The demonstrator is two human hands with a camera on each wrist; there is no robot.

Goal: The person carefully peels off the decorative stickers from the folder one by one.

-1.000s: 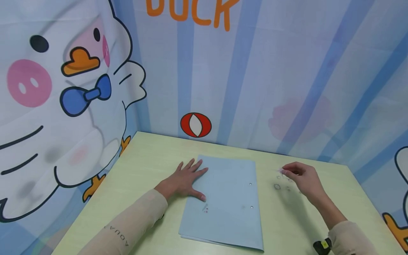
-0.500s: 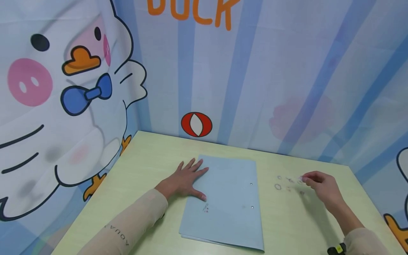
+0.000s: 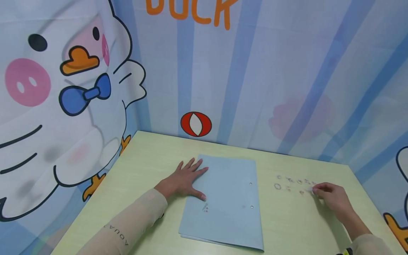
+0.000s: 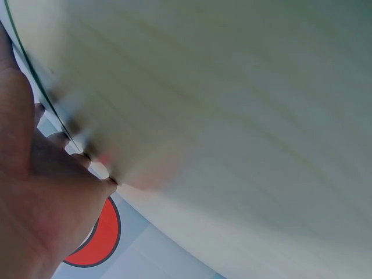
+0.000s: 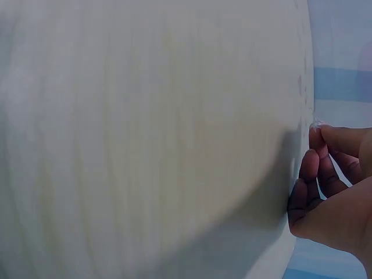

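Note:
A light blue folder (image 3: 226, 219) lies on the pale yellow table (image 3: 149, 156). My left hand (image 3: 183, 180) rests on its upper left edge, fingers spread; in the left wrist view that hand (image 4: 40, 197) is seen from the palm side. At the right, my right hand (image 3: 336, 200) pinches a small clear, whitish sticker (image 5: 317, 124) between thumb and forefinger, just above the table. Several small stickers lie in two loose rows left of it, among them a ring-shaped one (image 3: 277, 186) and a reddish one (image 3: 301, 192). Their patterns are too small to read.
A small cherry-like mark (image 3: 205, 209) and two round studs, one a lower stud (image 3: 251, 207), show on the folder's cover. Behind the table hangs a blue striped cloth (image 3: 207, 71) with duck drawings and a red ball print (image 3: 196, 124).
My right hand has moved right and nearer, from the far end of the sticker rows to their right end. More stickers are now uncovered. The left hand and folder stay put.

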